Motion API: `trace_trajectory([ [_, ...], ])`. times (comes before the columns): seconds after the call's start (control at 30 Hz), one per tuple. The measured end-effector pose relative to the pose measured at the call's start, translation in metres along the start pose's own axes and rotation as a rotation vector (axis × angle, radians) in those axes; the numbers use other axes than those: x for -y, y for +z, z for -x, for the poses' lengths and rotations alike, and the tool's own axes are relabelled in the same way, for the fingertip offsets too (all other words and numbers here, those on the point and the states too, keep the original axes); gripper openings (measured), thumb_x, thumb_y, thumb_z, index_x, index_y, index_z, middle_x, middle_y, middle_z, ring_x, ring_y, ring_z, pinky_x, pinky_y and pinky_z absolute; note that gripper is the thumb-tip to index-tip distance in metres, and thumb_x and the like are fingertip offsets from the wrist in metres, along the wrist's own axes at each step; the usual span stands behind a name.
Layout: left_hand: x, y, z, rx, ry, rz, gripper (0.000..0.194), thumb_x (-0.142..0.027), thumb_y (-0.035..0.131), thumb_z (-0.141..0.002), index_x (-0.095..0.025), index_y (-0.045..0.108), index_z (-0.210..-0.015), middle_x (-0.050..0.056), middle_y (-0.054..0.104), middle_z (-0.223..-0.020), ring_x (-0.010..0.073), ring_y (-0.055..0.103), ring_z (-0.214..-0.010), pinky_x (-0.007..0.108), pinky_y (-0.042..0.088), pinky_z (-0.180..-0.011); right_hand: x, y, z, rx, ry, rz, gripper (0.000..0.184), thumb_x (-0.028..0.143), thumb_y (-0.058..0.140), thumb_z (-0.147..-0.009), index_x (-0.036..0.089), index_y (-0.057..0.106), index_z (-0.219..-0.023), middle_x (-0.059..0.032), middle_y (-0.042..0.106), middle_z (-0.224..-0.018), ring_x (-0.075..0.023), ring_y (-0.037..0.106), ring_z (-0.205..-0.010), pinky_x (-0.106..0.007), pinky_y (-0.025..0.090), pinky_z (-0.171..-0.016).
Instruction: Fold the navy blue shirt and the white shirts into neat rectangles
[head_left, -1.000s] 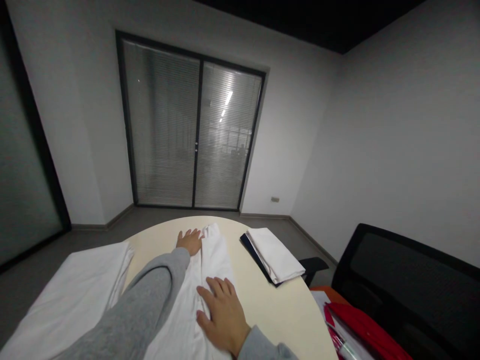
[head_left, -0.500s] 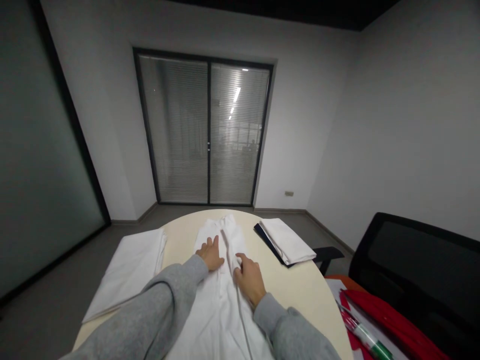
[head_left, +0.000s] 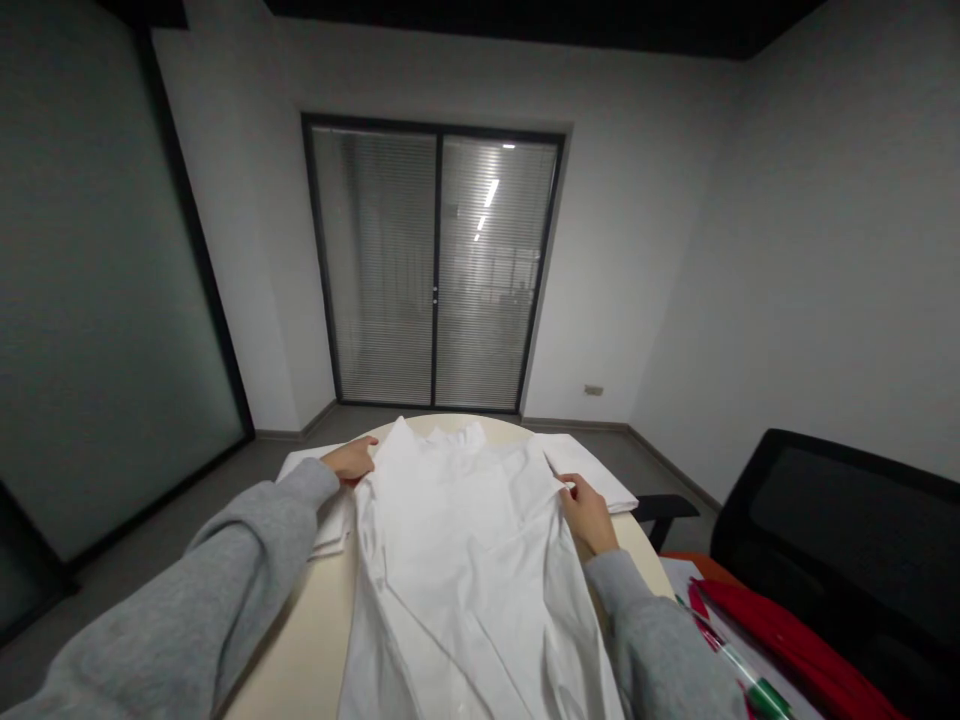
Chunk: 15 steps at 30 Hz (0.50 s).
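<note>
A white shirt point(head_left: 469, 540) is spread wide over the round table, its collar end at the far side and its lower part running toward me. At the shirt's far left edge, my left hand point(head_left: 351, 460) is closed on the cloth. My right hand point(head_left: 589, 513) pinches the right edge with thumb and fingers, pulling the fabric out sideways. Creases run down both sides of the shirt.
Folded white cloth point(head_left: 330, 530) lies on the left of the cream table point(head_left: 292, 640), partly behind my left arm. Another folded white cloth point(head_left: 592, 470) is at the right. A black mesh chair point(head_left: 832, 530) with red items point(head_left: 795, 640) on its seat stands beside the table.
My hands have moved apart from the middle of the shirt to its two edges. The shirt, narrow and bunched before, is now opened out wide and overlaps the folded cloths.
</note>
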<state>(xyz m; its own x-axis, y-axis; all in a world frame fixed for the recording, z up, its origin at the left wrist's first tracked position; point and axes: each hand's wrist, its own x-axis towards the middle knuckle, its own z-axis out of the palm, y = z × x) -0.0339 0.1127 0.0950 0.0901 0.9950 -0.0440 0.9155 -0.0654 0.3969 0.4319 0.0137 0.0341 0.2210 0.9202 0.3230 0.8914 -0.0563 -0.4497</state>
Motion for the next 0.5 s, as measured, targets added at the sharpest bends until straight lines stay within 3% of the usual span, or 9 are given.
trace_trajectory([
  [0.1,0.027,-0.035,0.024,-0.082,-0.051,-0.093,0.060,-0.017,0.059,-0.078,-0.011,0.054,-0.138,0.016,0.075,-0.115,0.0295,0.071,-0.110,0.038,0.054,-0.095,-0.004,-0.014,0.011,0.021,-0.058,0.103,0.044,0.018,0.056,-0.089,0.018,0.063,-0.132,-0.0154,0.065,-0.113,-0.0287,0.062,-0.101,-0.037,0.044,-0.086],
  [0.2,0.020,-0.033,0.058,-0.171,0.026,-0.144,0.056,-0.022,0.053,-0.088,-0.011,0.051,-0.143,0.019,0.062,-0.141,0.0299,0.057,-0.133,0.041,0.042,-0.114,0.013,-0.019,0.029,0.090,-0.261,0.245,0.055,0.015,0.064,-0.083,0.021,0.061,-0.138,-0.0179,0.058,-0.131,-0.0345,0.054,-0.119,-0.043,0.041,-0.098],
  [0.27,-0.004,-0.009,0.089,-0.142,0.222,-0.144,0.055,-0.027,0.052,-0.092,-0.015,0.051,-0.146,0.015,0.058,-0.147,0.0278,0.053,-0.138,0.040,0.036,-0.120,0.029,-0.015,0.044,0.191,-0.447,0.289,0.058,0.019,0.064,-0.085,0.023,0.058,-0.142,-0.0162,0.056,-0.139,-0.0345,0.051,-0.124,-0.046,0.040,-0.104],
  [0.37,-0.045,0.045,0.142,0.145,0.596,-0.071,0.064,-0.038,0.065,-0.087,-0.031,0.051,-0.149,0.006,0.056,-0.153,0.0293,0.049,-0.142,0.044,0.034,-0.123,0.044,-0.001,0.067,0.411,-0.607,0.213,0.061,0.025,0.062,-0.086,0.027,0.055,-0.146,-0.0118,0.056,-0.144,-0.0316,0.051,-0.128,-0.047,0.040,-0.107],
  [0.43,-0.063,0.078,0.174,0.345,0.703,-0.027,0.079,-0.047,0.071,-0.083,-0.033,0.045,-0.156,0.008,0.045,-0.162,0.0336,0.042,-0.148,0.050,0.034,-0.122,0.046,0.009,0.079,0.506,-0.614,0.171,0.057,0.026,0.058,-0.088,0.028,0.057,-0.145,-0.0107,0.057,-0.146,-0.0306,0.051,-0.130,-0.049,0.040,-0.108],
  [0.5,-0.069,0.101,0.199,0.438,0.683,-0.006,0.091,-0.049,0.075,-0.078,-0.034,0.038,-0.160,0.011,0.036,-0.167,0.0380,0.035,-0.152,0.057,0.035,-0.121,0.040,0.016,0.087,0.520,-0.575,0.138,0.052,0.030,0.054,-0.092,0.028,0.059,-0.144,-0.0103,0.056,-0.149,-0.0302,0.050,-0.134,-0.050,0.039,-0.111],
])
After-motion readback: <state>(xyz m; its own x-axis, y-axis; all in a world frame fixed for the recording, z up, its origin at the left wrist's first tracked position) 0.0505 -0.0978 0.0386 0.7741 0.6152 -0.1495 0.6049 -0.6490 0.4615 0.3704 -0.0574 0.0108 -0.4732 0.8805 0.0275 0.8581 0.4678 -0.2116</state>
